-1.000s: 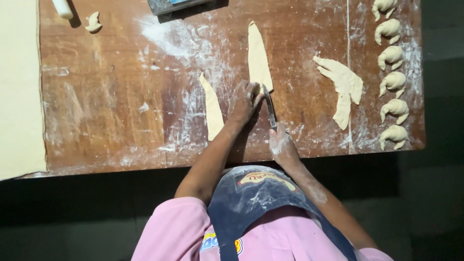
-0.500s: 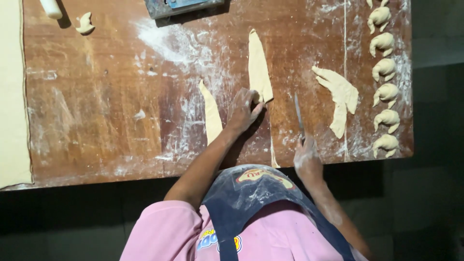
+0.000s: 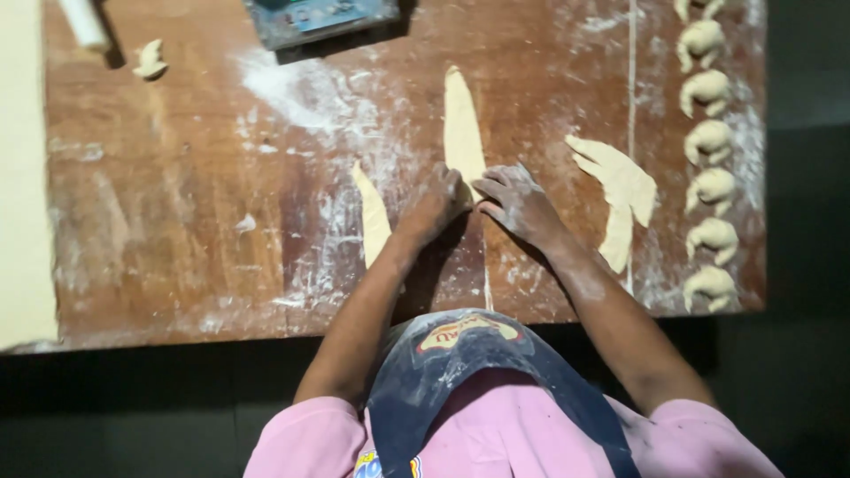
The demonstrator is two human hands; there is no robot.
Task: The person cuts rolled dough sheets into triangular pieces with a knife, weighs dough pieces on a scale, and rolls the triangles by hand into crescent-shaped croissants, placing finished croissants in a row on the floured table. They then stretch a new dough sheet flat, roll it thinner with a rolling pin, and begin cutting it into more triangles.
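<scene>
Long dough triangle (image 3: 462,124) lies flat on the floured wooden table (image 3: 195,221), narrow tip pointing away from the person, wide base toward them. Both hands meet at that base. Left hand (image 3: 434,211): fingers bent, tips pressing on the near edge of the dough; not clenched, nothing lifted. Right hand (image 3: 522,205): fingers spread and curved, tips on the same near edge, touching the left hand's fingertips or just beside them; cannot tell which. Both hands dusted with flour.

Second dough triangle (image 3: 372,217) just left of the left wrist, flat, tip away, untouched. Right of the right hand, a loose pile of cut dough pieces (image 3: 620,190), overlapping, near but apart from the hand. Further right, along the table edge, a column of rolled crescent-shaped pieces (image 3: 708,177), evenly spaced, running from far to near.

Far edge of table: grey-blue flat device (image 3: 319,18), partly cut off by the frame. Far left corner: end of a pale rolling pin (image 3: 84,22) and a small dough scrap (image 3: 149,60) beside it. Large pale dough sheet (image 3: 22,177) covers the left edge of the table.

Person wears a dark apron (image 3: 478,381) over a pink shirt
</scene>
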